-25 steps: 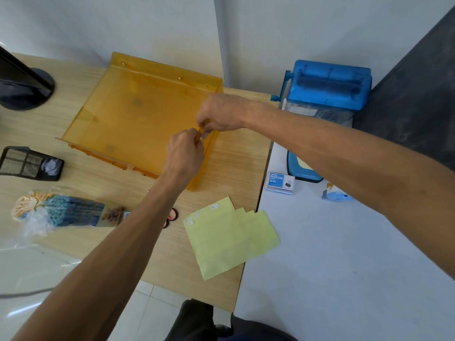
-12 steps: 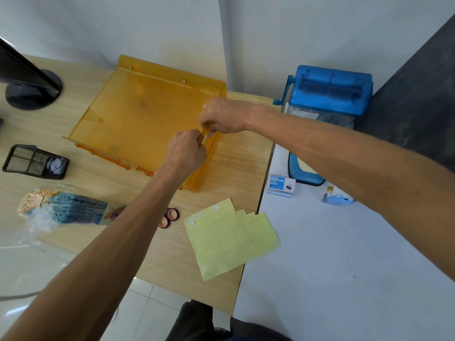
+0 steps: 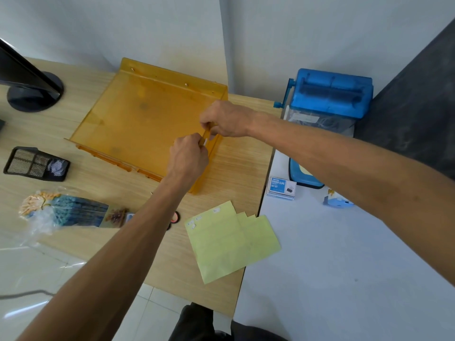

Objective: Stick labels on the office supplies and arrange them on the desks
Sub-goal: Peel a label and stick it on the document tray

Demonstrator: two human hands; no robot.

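Far on the wooden desk (image 3: 241, 173), with bare wood to its right, lies the orange tray (image 3: 138, 124), whose right wall the right hand (image 3: 226, 121) grips while the left hand (image 3: 188, 159) pinches a white label (image 3: 206, 142) there.

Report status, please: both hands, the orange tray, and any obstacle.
Left hand and right hand both pinch at orange tray side wall. Small white label between them, on that wall. Nothing blocks the hands.

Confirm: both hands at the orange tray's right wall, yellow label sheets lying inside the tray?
No: head view shows the yellow label sheets on the wooden desk, outside the orange tray. Left hand and right hand are at its right wall.
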